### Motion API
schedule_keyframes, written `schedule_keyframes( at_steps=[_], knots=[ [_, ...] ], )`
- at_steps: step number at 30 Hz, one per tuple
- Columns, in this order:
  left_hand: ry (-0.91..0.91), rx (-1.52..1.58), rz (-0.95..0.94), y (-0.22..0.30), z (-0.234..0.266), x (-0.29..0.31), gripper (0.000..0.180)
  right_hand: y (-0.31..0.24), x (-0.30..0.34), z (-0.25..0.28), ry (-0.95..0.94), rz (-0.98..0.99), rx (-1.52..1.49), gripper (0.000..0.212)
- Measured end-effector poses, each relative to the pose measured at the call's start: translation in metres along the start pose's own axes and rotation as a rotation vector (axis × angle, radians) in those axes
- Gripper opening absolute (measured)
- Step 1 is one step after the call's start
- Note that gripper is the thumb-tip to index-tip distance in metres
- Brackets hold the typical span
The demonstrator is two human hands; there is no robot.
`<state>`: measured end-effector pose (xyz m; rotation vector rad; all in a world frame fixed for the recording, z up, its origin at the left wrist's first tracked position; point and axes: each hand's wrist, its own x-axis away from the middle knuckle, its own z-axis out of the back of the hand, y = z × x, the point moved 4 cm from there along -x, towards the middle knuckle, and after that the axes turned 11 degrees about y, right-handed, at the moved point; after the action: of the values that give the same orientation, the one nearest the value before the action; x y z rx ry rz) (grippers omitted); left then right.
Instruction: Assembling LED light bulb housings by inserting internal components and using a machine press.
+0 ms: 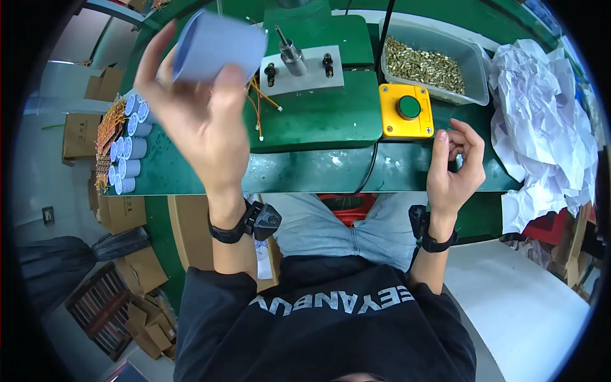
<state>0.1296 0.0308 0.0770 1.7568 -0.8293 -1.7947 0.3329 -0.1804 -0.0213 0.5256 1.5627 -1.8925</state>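
Raised at the upper left, my left hand (pixel 207 127) is closed around a pale blue-grey plastic cup-shaped housing (pixel 223 48), which is tilted and slightly blurred. Thin orange wires (pixel 258 105) with small white connectors hang beside it. To the cup's right stands a metal spindle (pixel 292 56) on a grey fixture plate (pixel 307 79) with two dark bolts. My right hand (pixel 457 162) hovers by the table's front edge, close to a yellow switch box (pixel 389 118) with a green push button (pixel 408 107). Its fingers are loosely bent, thumb apart, and nothing shows between them.
A clear plastic bin (pixel 474 76) of small brass pieces stands behind the switch box. Crumpled white paper (pixel 541 121) covers the right end of the green table (pixel 299 172). Several similar cups (pixel 133 148) and bundled orange wires (pixel 109 130) line the left end. Cardboard boxes (pixel 83 137) stand beyond.
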Motion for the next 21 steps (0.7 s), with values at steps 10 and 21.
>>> schedule_keyframes(
  at_steps=[10, 21],
  knots=[
    [-0.684, -0.310, -0.514, 0.003, 0.029, 0.115, 0.040, -0.002, 0.000, -0.002, -0.008, 0.016, 0.029, 0.019],
    [-0.283, -0.658, -0.384, -0.016, 0.042, 0.049, 0.018, 0.001, 0.002, -0.002, 0.033, 0.040, 0.027, 0.020]
  ],
)
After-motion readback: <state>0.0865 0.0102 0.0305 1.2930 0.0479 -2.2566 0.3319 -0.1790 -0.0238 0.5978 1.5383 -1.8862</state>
